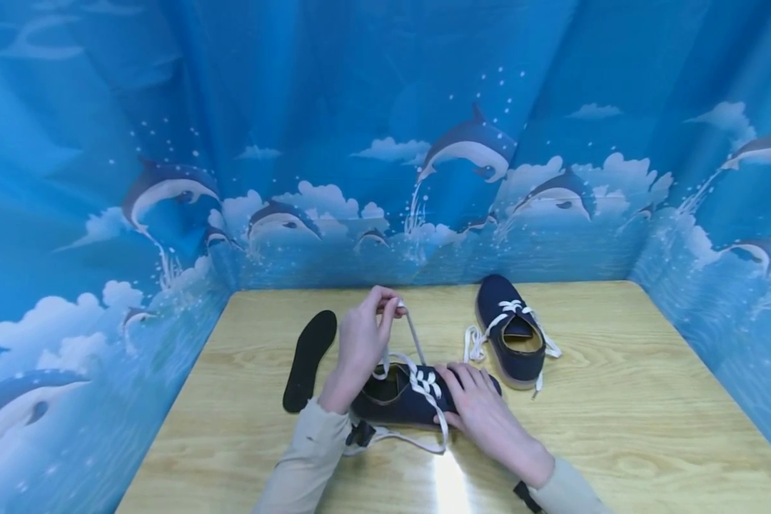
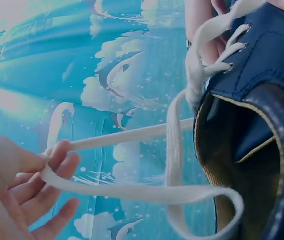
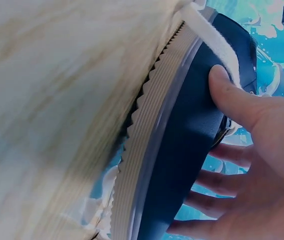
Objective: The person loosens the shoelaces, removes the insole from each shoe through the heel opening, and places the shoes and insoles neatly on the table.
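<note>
Head view: my left hand [image 1: 362, 337] pinched flat white fabric lace [image 1: 415, 337] taut; my right hand [image 1: 485, 410], fingers parted, gripped low-cut navy fabric shoe [image 1: 406, 410], likely bracing against pull.

From above, the head camera looks forward and down over the navy lace-up sneaker [image 1: 403, 411]; both wrist cameras sit close to it — left facing its opening [image 2: 254, 170], right its ribbed sole edge [image 3: 147, 120] — sharing the dolphin-print curtain [image 1: 334, 93] beyond it.

Near shoe [image 1: 401, 412] — partly behind right hand [image 1: 486, 410], left sleeve [image 1: 310, 453] — cropped
</note>
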Tool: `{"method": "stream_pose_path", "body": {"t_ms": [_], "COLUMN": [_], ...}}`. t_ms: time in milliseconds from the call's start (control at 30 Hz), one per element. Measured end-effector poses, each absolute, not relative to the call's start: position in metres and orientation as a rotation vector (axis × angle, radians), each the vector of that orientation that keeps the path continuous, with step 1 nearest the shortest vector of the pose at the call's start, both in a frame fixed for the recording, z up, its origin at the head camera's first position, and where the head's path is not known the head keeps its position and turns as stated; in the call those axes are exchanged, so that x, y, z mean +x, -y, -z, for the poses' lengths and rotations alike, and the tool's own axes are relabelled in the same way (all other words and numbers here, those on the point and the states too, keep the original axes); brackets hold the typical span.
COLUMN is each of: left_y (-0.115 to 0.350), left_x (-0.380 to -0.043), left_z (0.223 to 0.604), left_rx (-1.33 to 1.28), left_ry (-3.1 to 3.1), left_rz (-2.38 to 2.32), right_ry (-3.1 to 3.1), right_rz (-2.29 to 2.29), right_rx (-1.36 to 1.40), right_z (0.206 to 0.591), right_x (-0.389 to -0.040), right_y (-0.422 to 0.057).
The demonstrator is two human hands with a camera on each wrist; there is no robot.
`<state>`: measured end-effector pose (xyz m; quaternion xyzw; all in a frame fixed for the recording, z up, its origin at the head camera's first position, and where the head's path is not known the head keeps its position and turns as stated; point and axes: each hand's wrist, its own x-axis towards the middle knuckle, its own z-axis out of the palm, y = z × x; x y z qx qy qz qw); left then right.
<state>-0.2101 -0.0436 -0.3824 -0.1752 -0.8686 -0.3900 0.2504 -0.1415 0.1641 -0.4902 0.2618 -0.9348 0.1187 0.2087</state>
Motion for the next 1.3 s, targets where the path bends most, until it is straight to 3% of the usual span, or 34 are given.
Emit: {"method": "stream_pose_path", "body": {"t_ms": [300,833,1300], "left_y": [0.045,0.048,0.058], "left_x": [-0.22,-0.204,-0.183], "left_z": [0.368,0.408,0.436], "left_rx": [-0.536,-0.927,-0.864], "left_ry": [2.194,2.795,2.792], "left_rz": [1.159,0.762,0.773], "right_ry": [2.634,2.654,2.697], "right_rz": [-0.346,-0.362,-0.365], "right_rx": [0.699,0.715,0.69], "right_z": [0.489,0.488,0.486], "right_x": [-0.14,-0.139,-0.143], "right_y": [-0.162,-0.164,-0.161]}}
